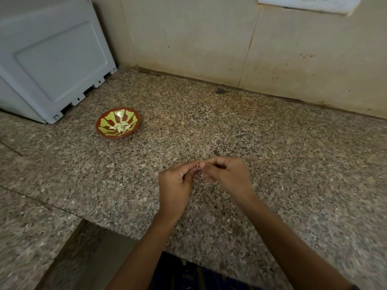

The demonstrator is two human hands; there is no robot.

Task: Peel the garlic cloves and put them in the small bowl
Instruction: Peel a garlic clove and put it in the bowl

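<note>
I see my left hand [174, 185] and right hand [227, 174] pinching one small purplish garlic clove [198, 171] above the speckled granite counter's [272, 143] front edge. I'd peel gently, then carry it to the red-and-green patterned small bowl [105, 122] toward the back left.

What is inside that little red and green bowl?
The small bowl holds a small heap of pale peeled garlic cloves at its centre. How many, and the bowl's bottom beneath them, cannot be seen.
</note>
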